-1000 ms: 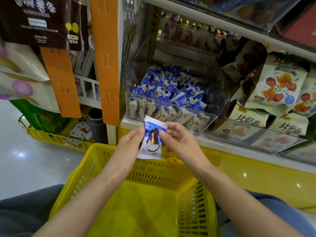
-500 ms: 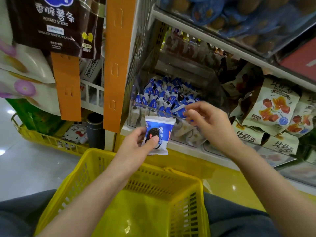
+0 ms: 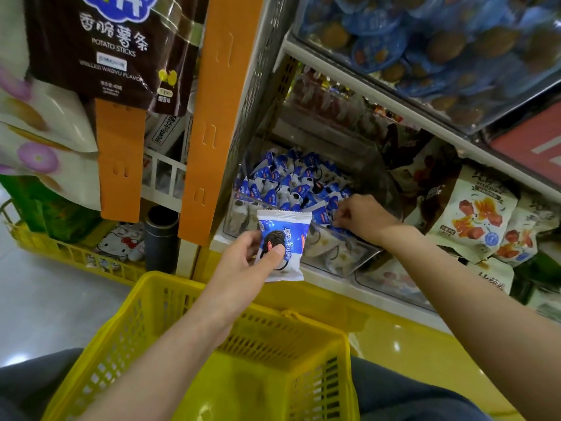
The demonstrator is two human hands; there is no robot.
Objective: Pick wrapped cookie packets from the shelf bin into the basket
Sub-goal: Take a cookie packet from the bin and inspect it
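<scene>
Head camera looks down on a store shelf, and we take the clear plastic shelf bin [image 3: 343, 253] as our mark. Far left of the bin and above it hangs a dark brown glossy bag of potato sticks [image 3: 106, 50]. A flat orange plastic strip [image 3: 121, 159] hangs under that bag, and a taller orange upright [image 3: 209, 117] stands just beside the bin's left wall. Below the bin and in front of it sits the yellow slotted plastic basket [image 3: 127, 326]. Our left hand [image 3: 243, 262] is raised above the basket's far rim, in front of the bin's left half. It grips one blue-and-white wrapped cookie packet [image 3: 283, 235] printed with a dark round cookie. The thumb presses the front of the wrapper and the fingers curl behind it, so the packet stands upright and overlaps the bin's front wall in our view. Inside the bin lies a heap of small blue-and-white packets [image 3: 288, 180], piled toward its left and back. Our right hand [image 3: 361, 217] reaches over the bin's front wall at its right end, knuckles up, fingers curled down among the heap. We cannot tell whether they have hold of one. Right of the bin lean cream-coloured snack bags with red and orange pictures [image 3: 476, 217].
</scene>
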